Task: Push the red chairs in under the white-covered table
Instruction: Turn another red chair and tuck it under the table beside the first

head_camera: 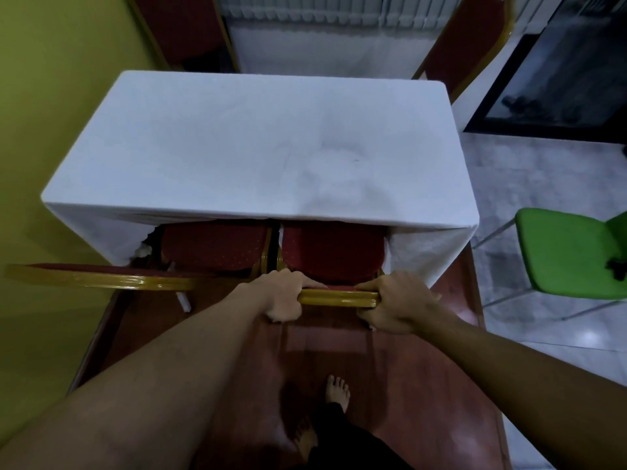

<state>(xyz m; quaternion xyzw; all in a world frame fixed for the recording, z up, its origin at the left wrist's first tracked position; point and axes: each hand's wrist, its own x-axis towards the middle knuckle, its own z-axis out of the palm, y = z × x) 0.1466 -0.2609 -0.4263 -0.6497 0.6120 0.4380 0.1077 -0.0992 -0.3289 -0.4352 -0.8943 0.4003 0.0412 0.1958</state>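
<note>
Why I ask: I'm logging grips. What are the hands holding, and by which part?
The gold top rail of the right red chair: left hand at its left end, right hand at its right end.

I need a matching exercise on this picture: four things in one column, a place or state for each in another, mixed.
1. table
2. left red chair
3. right red chair
4. green chair

a. backrest held by left hand and right hand
b. on grey tiles, apart
c. under a white cloth
d. seat partly under table, no hand on it

Pairs: 1-c, 2-d, 3-a, 4-b
</note>
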